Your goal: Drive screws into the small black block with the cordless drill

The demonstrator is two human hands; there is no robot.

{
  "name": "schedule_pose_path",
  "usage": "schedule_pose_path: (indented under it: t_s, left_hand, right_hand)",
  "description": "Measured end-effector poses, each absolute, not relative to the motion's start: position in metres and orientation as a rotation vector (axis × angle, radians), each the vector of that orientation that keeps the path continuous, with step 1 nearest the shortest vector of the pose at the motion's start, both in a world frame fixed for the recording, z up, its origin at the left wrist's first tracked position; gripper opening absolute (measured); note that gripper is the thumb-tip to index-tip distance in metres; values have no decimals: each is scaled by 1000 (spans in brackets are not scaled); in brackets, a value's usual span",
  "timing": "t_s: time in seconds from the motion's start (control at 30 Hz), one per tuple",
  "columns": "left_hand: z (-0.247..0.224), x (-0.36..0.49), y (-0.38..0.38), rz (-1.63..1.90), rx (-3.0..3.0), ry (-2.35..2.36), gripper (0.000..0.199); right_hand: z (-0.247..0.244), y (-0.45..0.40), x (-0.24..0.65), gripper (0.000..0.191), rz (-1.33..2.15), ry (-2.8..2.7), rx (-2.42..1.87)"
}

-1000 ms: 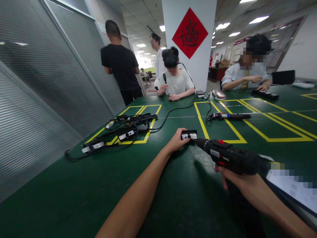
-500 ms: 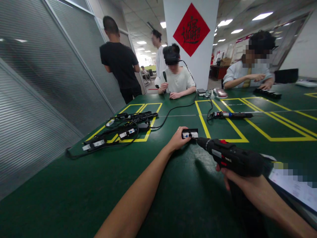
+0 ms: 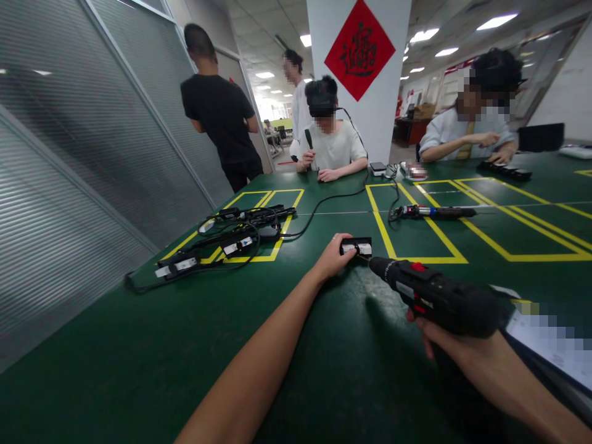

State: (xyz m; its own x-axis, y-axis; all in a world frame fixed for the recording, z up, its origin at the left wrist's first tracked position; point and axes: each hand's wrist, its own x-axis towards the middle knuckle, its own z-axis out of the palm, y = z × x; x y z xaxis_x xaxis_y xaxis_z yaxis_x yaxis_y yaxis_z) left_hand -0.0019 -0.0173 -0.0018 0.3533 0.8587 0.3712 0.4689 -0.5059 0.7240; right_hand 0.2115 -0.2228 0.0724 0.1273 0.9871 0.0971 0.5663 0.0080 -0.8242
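Observation:
On the green table (image 3: 208,345), my left hand (image 3: 336,256) grips a small black block with a white label (image 3: 363,248) by its left end. My right hand (image 3: 439,333) is wrapped round the handle of a black and red power drill (image 3: 430,293). The drill points left, and its thin bit ends at the block's lower edge, beside my left fingers. Whether the bit touches the block is too small to tell.
Black devices with cables (image 3: 240,237) lie at the left inside yellow tape. Beyond the block at the right is a corded tool (image 3: 435,212). A clipboard with paper (image 3: 550,339) lies at the right edge. Two people sit across the table; others stand behind.
The view has shifted slightly. Both hands, the block and the drill hold nearly the same places relative to each other.

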Motion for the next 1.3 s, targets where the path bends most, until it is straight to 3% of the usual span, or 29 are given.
schedule_pose_path:
  t_s: [0.2,0.37,0.6,1.3]
  left_hand:
    - [-2,-1,-17,1037,2092,1162,38]
    - [-2,0,-16,1045,2065,1185,39]
    - [-3,0,-13,1041,2064,1191,38]
    - [1,-1,-15,1011,2018,1172,41]
  right_hand:
    - [77,-223,214,38,883,-1498,-1757]
    - [80,-223,213,25,888,-1465,-1713]
    - [79,-219,221,42,994,-1607,-1808]
    - [78,-219,221,37,1058,-1577,-1838]
